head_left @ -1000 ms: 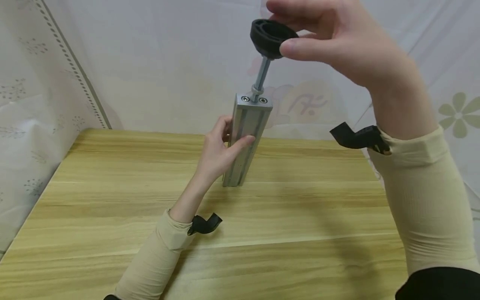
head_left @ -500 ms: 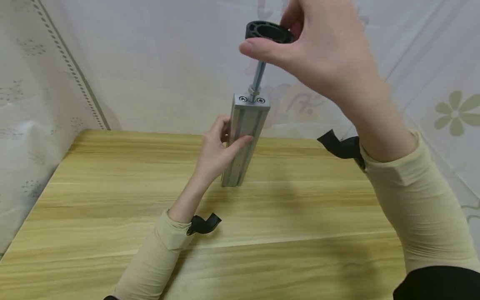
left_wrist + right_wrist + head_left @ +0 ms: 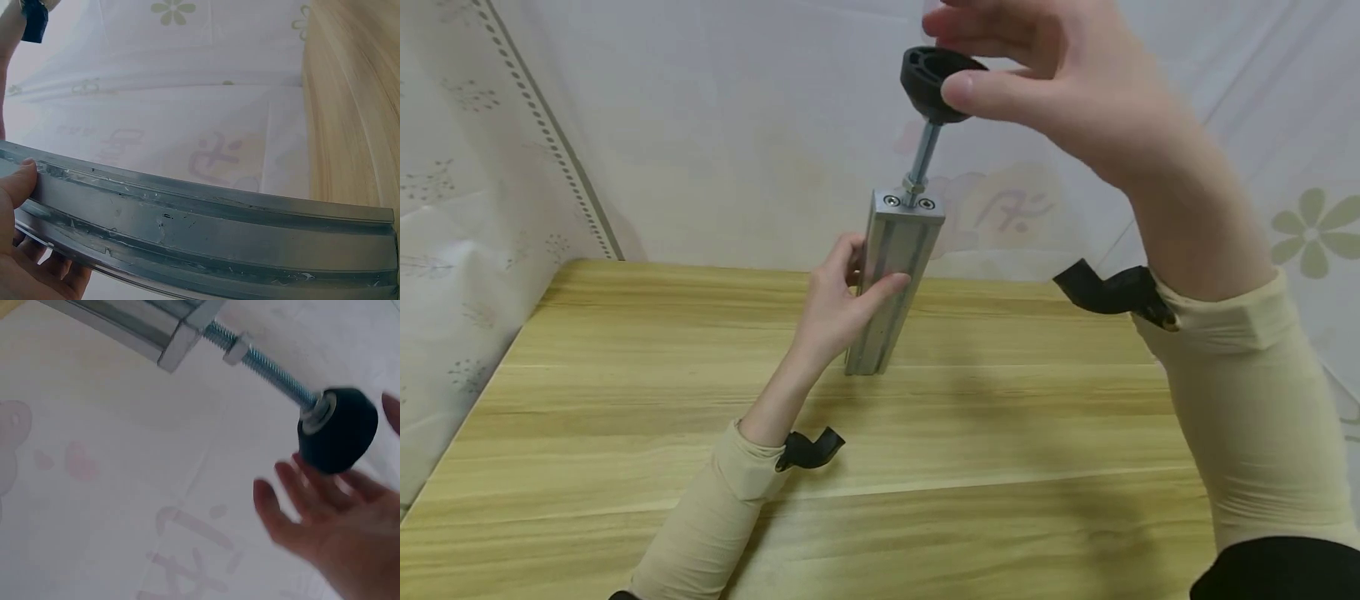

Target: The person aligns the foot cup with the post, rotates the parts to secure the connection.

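Observation:
An aluminium profile (image 3: 904, 242) stands upright on the wooden table, leaning slightly. My left hand (image 3: 833, 310) grips its side, thumb across the front face; the left wrist view shows the grooved profile (image 3: 200, 231) up close. From its top end rises a threaded rod (image 3: 927, 148) with a hex nut (image 3: 237, 350) low on it. The rod carries a black levelling foot (image 3: 928, 87), its hollow underside facing up. Around the foot my right hand (image 3: 1067, 92) spreads loosely. In the right wrist view its fingers (image 3: 290, 494) look extended beside the foot (image 3: 340, 434), with a gap at the thumb.
The wooden table (image 3: 625, 375) spreads below both arms. A pale patterned cloth (image 3: 737, 142) hangs behind the table and at its sides. Black curved mounts (image 3: 808, 450) stick out from both sleeve cuffs.
My right hand turned in and closed its thumb and fingers on the foot half a second ago, then turned back and spread again. The left hand keeps its grip on the profile.

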The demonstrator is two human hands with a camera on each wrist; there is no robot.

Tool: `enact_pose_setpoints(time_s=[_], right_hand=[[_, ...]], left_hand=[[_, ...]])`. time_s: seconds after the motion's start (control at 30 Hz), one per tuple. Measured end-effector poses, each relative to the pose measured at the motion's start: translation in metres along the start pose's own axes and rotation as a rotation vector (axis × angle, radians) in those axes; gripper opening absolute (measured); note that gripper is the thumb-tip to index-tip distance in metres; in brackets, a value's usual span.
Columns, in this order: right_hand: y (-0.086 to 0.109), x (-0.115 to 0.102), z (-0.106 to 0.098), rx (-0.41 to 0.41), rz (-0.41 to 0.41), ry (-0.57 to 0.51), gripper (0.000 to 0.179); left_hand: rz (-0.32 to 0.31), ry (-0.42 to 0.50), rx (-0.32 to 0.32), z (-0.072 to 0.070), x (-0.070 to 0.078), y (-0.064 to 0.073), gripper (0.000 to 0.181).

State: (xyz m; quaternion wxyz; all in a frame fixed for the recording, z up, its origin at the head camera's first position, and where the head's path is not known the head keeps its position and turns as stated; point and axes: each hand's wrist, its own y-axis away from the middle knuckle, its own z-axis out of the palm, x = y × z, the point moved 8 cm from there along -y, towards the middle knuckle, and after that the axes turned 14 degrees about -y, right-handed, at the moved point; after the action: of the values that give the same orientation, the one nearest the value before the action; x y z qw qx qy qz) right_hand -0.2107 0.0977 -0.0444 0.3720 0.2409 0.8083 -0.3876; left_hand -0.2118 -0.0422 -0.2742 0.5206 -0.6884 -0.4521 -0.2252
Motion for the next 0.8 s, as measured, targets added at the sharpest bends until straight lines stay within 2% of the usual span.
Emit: enact_pose_setpoints(time_s=[0.1,0.17,0.23,0.33,0.43,0.57,0.6,0.7,0.8], right_hand=[[0.001,0.001,0.002,-0.129,-0.044,-0.138,0.055],[0.001,0.004,0.002,-0.183,-0.032,-0.190,0.056],[-0.001,0.006,0.001,-0.198,-0.010,-0.242,0.057],[-0.003,0.007,0.000,-0.184,0.014,-0.248,0.056],[-0.005,0.008,-0.003,-0.116,0.019,-0.011,0.056],[-0.009,0.014,-0.007,0.010,0.013,0.443,0.048],[-0.011,0.016,-0.007,0.041,0.007,0.520,0.045],[-0.013,0.013,-0.002,0.112,-0.006,0.644,0.047],[-0.012,0.004,0.007,0.149,0.021,0.670,0.053]], left_hand=[[-0.001,-0.001,-0.003,0.000,0.000,0.000,0.043],[-0.005,-0.001,-0.005,0.000,0.000,0.000,0.043],[-0.007,0.000,-0.006,0.000,0.000,0.000,0.044],[-0.008,0.002,-0.006,0.000,0.000,0.001,0.044],[-0.007,0.003,-0.005,-0.001,0.000,0.001,0.043],[-0.010,0.006,-0.006,-0.002,0.000,0.001,0.043],[-0.010,0.008,-0.005,-0.003,0.000,0.001,0.043],[-0.006,0.014,-0.003,-0.004,0.000,0.001,0.043],[-0.002,0.018,0.002,-0.004,-0.001,0.001,0.043]])
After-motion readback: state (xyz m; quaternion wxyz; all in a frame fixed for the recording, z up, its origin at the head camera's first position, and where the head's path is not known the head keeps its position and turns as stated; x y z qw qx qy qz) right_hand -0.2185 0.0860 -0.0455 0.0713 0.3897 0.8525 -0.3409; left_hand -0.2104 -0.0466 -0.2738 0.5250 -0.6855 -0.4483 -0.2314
